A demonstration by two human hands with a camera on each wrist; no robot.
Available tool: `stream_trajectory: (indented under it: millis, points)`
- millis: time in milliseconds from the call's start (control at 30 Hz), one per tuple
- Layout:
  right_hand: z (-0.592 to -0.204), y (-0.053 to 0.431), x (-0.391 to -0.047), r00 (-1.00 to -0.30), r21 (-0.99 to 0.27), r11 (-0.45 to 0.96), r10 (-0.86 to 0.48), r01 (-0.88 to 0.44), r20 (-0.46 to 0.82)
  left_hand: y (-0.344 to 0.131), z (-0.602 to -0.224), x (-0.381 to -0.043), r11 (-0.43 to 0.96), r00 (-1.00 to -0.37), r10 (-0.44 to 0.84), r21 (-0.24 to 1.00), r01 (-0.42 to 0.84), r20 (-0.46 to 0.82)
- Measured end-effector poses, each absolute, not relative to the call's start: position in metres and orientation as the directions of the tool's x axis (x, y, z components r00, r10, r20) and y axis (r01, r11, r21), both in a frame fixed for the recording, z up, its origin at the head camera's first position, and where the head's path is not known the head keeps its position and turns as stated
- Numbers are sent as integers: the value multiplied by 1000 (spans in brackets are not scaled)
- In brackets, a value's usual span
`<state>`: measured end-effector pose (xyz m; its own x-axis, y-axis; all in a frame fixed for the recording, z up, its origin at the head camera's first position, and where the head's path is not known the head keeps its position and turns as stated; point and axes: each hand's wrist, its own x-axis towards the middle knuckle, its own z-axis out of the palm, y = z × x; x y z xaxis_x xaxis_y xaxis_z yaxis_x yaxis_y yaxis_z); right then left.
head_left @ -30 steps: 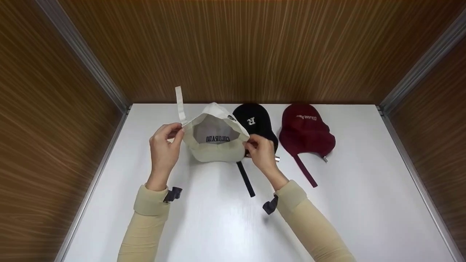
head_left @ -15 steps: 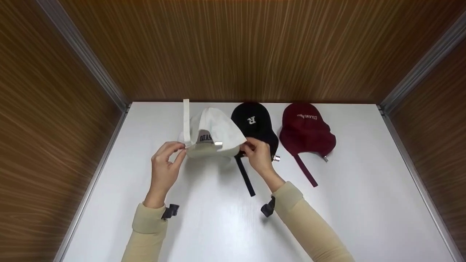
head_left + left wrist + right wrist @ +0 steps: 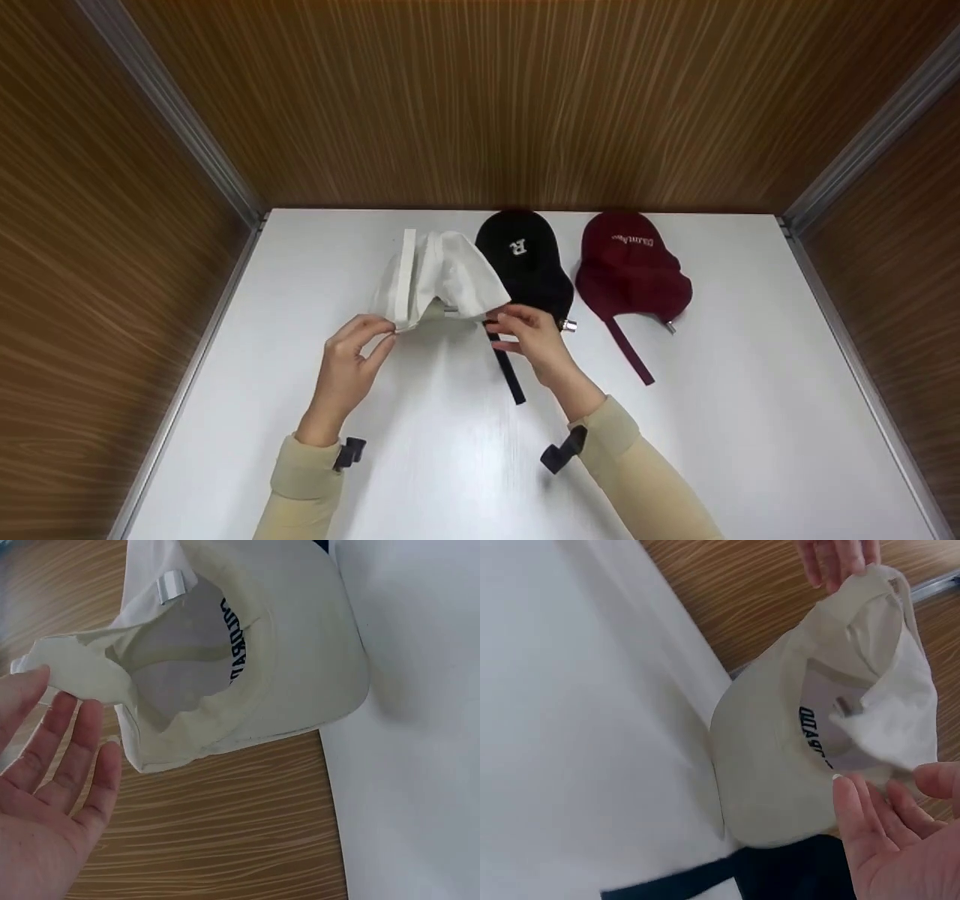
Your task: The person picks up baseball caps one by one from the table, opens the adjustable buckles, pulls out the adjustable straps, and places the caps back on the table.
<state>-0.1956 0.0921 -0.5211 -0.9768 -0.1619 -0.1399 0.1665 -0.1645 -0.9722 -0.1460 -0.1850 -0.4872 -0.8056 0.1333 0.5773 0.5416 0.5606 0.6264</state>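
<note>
A white cap (image 3: pixel 457 277) is held up brim down at the left of the row, its hollow inside and dark lettering showing in the wrist views. My left hand (image 3: pixel 349 367) pinches its back edge between thumb and fingers, beside the loose white strap (image 3: pixel 406 277). My right hand (image 3: pixel 536 341) is at the cap's right edge, fingertips right by the fabric and thumb spread away from them. The brim (image 3: pixel 315 645) reaches the white table in the left wrist view. A metal buckle (image 3: pixel 171 586) sits on the cap's back edge.
Right beside the white cap lies a black cap (image 3: pixel 529 262) with its strap (image 3: pixel 508 375) toward me. Farther right is a dark red cap (image 3: pixel 630 262), strap also forward. Wood-grain panels (image 3: pixel 480 105) enclose the white table (image 3: pixel 750 420) at back and sides.
The white cap has tipped over, its opening turning from facing me to facing down. Both hands have come lower and nearer, and the right thumb has parted from the cap's edge.
</note>
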Motion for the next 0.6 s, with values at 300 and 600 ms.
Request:
stream_trajectory:
  millis: [300, 600]
  points:
    - [-521, 85, -191, -984, -951, -266, -116, 159, -132, -187, -494, -137, 620, -783, 228, 533, 575, 579]
    - [-521, 83, -186, -942, -913, -319, -295, 255, -161, -217, -501, -125, 694, -812, 168, 518, 500, 559]
